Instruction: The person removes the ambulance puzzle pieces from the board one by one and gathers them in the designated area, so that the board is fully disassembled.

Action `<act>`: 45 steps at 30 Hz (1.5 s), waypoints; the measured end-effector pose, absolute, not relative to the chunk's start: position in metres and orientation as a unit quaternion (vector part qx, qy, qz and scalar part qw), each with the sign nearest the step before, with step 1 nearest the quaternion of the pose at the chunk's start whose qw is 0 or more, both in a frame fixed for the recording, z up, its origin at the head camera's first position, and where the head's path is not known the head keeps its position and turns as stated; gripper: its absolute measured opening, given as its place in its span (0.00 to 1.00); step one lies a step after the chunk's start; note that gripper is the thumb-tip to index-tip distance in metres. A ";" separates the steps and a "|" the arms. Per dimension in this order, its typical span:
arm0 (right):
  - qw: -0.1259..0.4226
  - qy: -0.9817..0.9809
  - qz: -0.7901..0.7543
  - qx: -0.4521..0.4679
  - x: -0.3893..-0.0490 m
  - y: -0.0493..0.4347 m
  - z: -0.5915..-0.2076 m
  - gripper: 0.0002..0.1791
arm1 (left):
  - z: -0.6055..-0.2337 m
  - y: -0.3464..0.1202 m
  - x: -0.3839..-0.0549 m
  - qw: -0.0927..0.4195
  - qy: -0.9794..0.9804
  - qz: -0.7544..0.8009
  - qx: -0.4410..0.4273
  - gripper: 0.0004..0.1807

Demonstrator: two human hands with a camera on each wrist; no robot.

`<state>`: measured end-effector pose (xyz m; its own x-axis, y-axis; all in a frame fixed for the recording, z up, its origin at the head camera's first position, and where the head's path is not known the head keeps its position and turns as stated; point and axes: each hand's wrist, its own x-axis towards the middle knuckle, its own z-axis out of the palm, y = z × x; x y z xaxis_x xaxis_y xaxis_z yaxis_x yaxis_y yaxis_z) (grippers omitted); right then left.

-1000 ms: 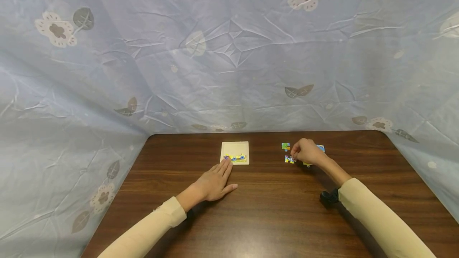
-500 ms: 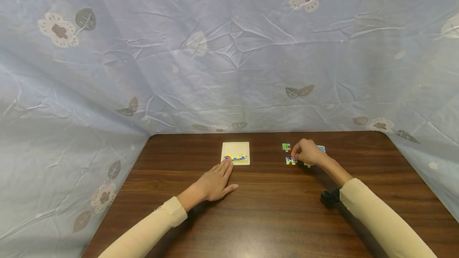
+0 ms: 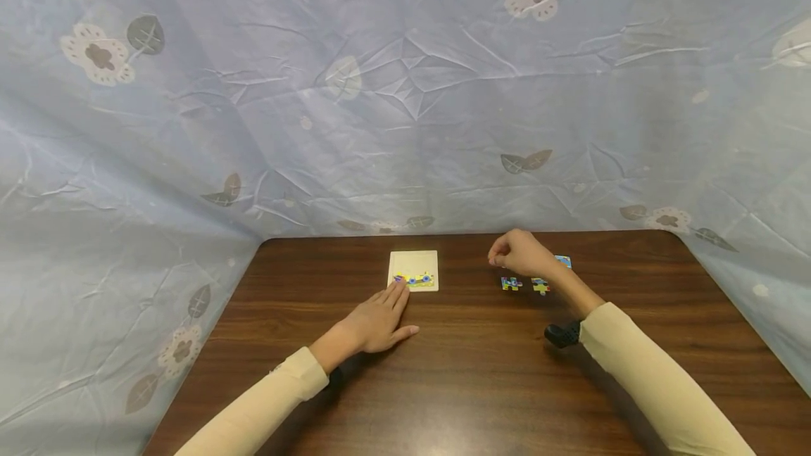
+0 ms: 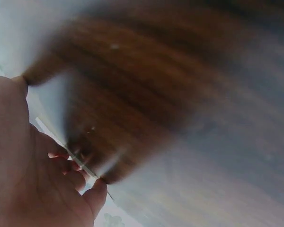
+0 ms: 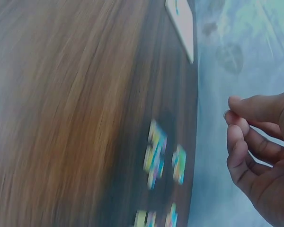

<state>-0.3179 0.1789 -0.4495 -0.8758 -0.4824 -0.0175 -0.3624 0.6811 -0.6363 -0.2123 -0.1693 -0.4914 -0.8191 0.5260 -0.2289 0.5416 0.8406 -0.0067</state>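
Observation:
My left hand lies flat with its fingers outstretched on the near left edge of a pale square puzzle board. Coloured pieces with a vehicle picture fill the board's lower part. Farther right, my right hand hovers, fingers loosely curled and thumb near the index fingertip; nothing shows between them. Just below it lie one jigsaw piece and a yellow-green piece. A green piece, hidden by the hand in the head view, shows in the right wrist view.
A blue piece lies beyond the right wrist, partly covered by it. The dark wooden table ends at a hanging flowered cloth behind and at the sides. A black device sits under the right wrist.
My right hand has risen and moved up and left from the nearer jigsaw piece, uncovering it and the yellow-green one, and now covers the green piece. My left hand has stayed still.

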 end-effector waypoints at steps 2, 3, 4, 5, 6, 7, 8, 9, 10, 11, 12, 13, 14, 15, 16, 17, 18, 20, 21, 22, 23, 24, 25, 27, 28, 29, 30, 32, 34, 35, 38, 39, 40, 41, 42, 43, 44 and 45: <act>0.093 0.909 -0.327 -0.240 -0.319 0.165 -0.448 0.07 | -0.489 -0.170 -0.214 0.105 0.953 -0.046 0.280 0.49; 0.094 0.908 -0.326 -0.245 -0.319 0.157 -0.447 0.07 | -0.489 -0.170 -0.215 0.101 0.953 -0.051 0.279 0.48; 0.095 0.907 -0.326 -0.250 -0.319 0.150 -0.448 0.07 | -0.488 -0.170 -0.216 0.095 0.954 -0.054 0.279 0.48; 0.097 0.905 -0.326 -0.256 -0.320 0.143 -0.449 0.07 | -0.488 -0.170 -0.217 0.089 0.955 -0.058 0.278 0.47; 0.098 0.904 -0.325 -0.260 -0.320 0.136 -0.451 0.07 | -0.488 -0.170 -0.217 0.083 0.955 -0.059 0.277 0.47; 0.100 0.903 -0.323 -0.266 -0.321 0.129 -0.454 0.06 | -0.488 -0.170 -0.218 0.079 0.956 -0.059 0.276 0.46; 0.102 0.902 -0.319 -0.273 -0.321 0.122 -0.457 0.06 | -0.489 -0.170 -0.218 0.075 0.957 -0.057 0.274 0.45; 0.102 0.901 -0.317 -0.278 -0.321 0.115 -0.461 0.05 | -0.490 -0.170 -0.219 0.070 0.958 -0.055 0.273 0.45; 0.107 0.900 -0.316 -0.282 -0.322 0.109 -0.464 0.04 | -0.491 -0.169 -0.219 0.065 0.959 -0.053 0.272 0.44; 0.111 0.899 -0.314 -0.285 -0.321 0.102 -0.466 0.04 | -0.492 -0.169 -0.219 0.063 0.959 -0.051 0.271 0.44; 0.113 0.898 -0.311 -0.288 -0.321 0.096 -0.469 0.04 | -0.493 -0.169 -0.220 0.061 0.959 -0.050 0.271 0.44; 0.118 0.896 -0.312 -0.292 -0.321 0.090 -0.472 0.04 | -0.494 -0.168 -0.221 0.059 0.959 -0.047 0.272 0.43; 0.120 0.894 -0.313 -0.296 -0.321 0.085 -0.474 0.04 | -0.495 -0.168 -0.221 0.057 0.959 -0.047 0.273 0.43; 0.120 0.894 -0.312 -0.299 -0.321 0.079 -0.476 0.05 | -0.496 -0.167 -0.222 0.057 0.959 -0.044 0.275 0.43; 0.118 0.894 -0.310 -0.302 -0.321 0.075 -0.477 0.07 | -0.497 -0.166 -0.222 0.058 0.959 -0.041 0.276 0.43; 0.114 0.894 -0.306 -0.307 -0.321 0.070 -0.479 0.08 | -0.498 -0.166 -0.223 0.060 0.958 -0.035 0.277 0.43; 0.111 0.895 -0.301 -0.311 -0.321 0.066 -0.480 0.10 | -0.498 -0.165 -0.224 0.063 0.958 -0.029 0.278 0.43; 0.105 0.897 -0.290 -0.317 -0.321 0.059 -0.483 0.14 | -0.498 -0.165 -0.225 0.071 0.958 -0.017 0.278 0.44; 0.103 0.899 -0.282 -0.319 -0.321 0.056 -0.485 0.15 | -0.498 -0.164 -0.225 0.077 0.957 -0.012 0.278 0.44; 0.102 0.900 -0.277 -0.321 -0.321 0.053 -0.486 0.16 | -0.498 -0.164 -0.225 0.083 0.957 -0.008 0.278 0.44; 0.103 0.901 -0.272 -0.321 -0.321 0.050 -0.487 0.18 | -0.497 -0.164 -0.225 0.088 0.957 -0.004 0.278 0.44; 0.107 0.903 -0.269 -0.318 -0.321 0.048 -0.487 0.19 | -0.496 -0.163 -0.225 0.094 0.956 -0.002 0.278 0.44; 0.109 0.904 -0.267 -0.316 -0.321 0.046 -0.488 0.20 | -0.495 -0.163 -0.225 0.100 0.955 -0.003 0.278 0.45; 0.114 0.907 -0.266 -0.307 -0.320 0.044 -0.488 0.22 | -0.494 -0.163 -0.226 0.110 0.954 -0.003 0.279 0.45; 0.118 0.908 -0.267 -0.301 -0.320 0.043 -0.487 0.22 | -0.493 -0.162 -0.226 0.113 0.954 -0.003 0.279 0.45; 0.122 0.909 -0.267 -0.296 -0.320 0.043 -0.487 0.23 | -0.493 -0.162 -0.226 0.115 0.953 -0.004 0.279 0.45; 0.124 0.910 -0.268 -0.293 -0.319 0.042 -0.486 0.23 | -0.493 -0.162 -0.226 0.118 0.953 -0.006 0.278 0.45; 0.125 0.912 -0.265 -0.288 -0.320 0.043 -0.486 0.23 | -0.494 -0.160 -0.226 0.121 0.954 -0.007 0.275 0.46; 0.127 0.913 -0.262 -0.287 -0.320 0.044 -0.485 0.23 | -0.495 -0.159 -0.226 0.122 0.955 -0.007 0.272 0.46; 0.128 0.913 -0.261 -0.286 -0.321 0.044 -0.486 0.23 | -0.496 -0.158 -0.225 0.123 0.955 -0.006 0.270 0.46; 0.133 0.912 -0.263 -0.286 -0.323 0.046 -0.487 0.23 | -0.498 -0.156 -0.225 0.123 0.956 -0.006 0.267 0.46; 0.135 0.911 -0.265 -0.285 -0.323 0.046 -0.488 0.23 | -0.498 -0.155 -0.224 0.122 0.956 -0.007 0.266 0.46; 0.136 0.911 -0.265 -0.284 -0.323 0.047 -0.488 0.23 | -0.498 -0.155 -0.224 0.122 0.956 -0.009 0.266 0.46; 0.137 0.911 -0.265 -0.283 -0.324 0.047 -0.488 0.23 | -0.499 -0.155 -0.224 0.121 0.956 -0.011 0.265 0.47; 0.137 0.911 -0.265 -0.283 -0.324 0.047 -0.488 0.23 | -0.499 -0.154 -0.225 0.121 0.957 -0.013 0.265 0.47; 0.138 0.912 -0.265 -0.283 -0.325 0.047 -0.488 0.23 | -0.498 -0.154 -0.225 0.120 0.957 -0.014 0.264 0.47; 0.138 0.912 -0.264 -0.282 -0.325 0.047 -0.487 0.23 | -0.498 -0.154 -0.225 0.120 0.957 -0.014 0.263 0.47; 0.138 0.913 -0.261 -0.281 -0.325 0.046 -0.487 0.23 | -0.498 -0.154 -0.225 0.120 0.957 -0.015 0.262 0.47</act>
<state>-0.3253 0.0465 -0.4869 -0.8037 -0.5857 -0.1049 -0.4414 0.7052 -0.5549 -0.2248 -0.1543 -0.4981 -0.8338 0.4979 -0.2384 0.5050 0.8624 0.0349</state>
